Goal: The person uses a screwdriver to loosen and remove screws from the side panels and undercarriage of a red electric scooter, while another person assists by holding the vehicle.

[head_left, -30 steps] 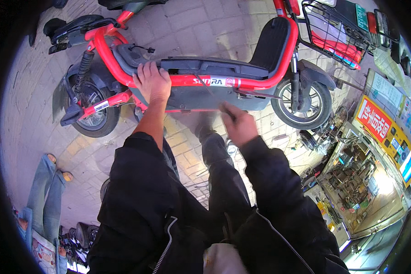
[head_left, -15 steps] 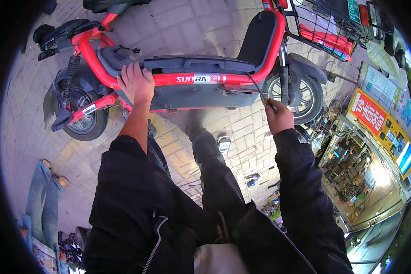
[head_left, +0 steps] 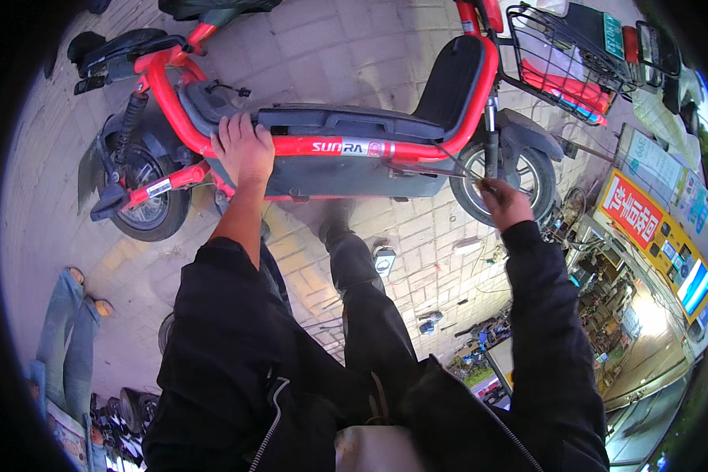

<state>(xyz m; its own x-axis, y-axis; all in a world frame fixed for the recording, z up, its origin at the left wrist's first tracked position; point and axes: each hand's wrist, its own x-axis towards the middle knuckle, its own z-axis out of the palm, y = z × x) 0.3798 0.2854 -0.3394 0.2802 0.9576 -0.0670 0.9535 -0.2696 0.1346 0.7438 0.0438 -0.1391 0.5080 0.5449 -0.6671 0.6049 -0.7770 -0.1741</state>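
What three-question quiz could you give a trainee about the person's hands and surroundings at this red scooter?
1. Multiple choice: where does the left hand rest?
A) On a wheel
B) On the red scooter frame tube
C) On a wire basket

2. True or false: blue jeans worn by someone else show at the picture's lower left.

3. Short answer: what does the right hand hold?

Key: 1. B. 2. True. 3. A slim-shafted hand tool; its exact type is hard to tell.
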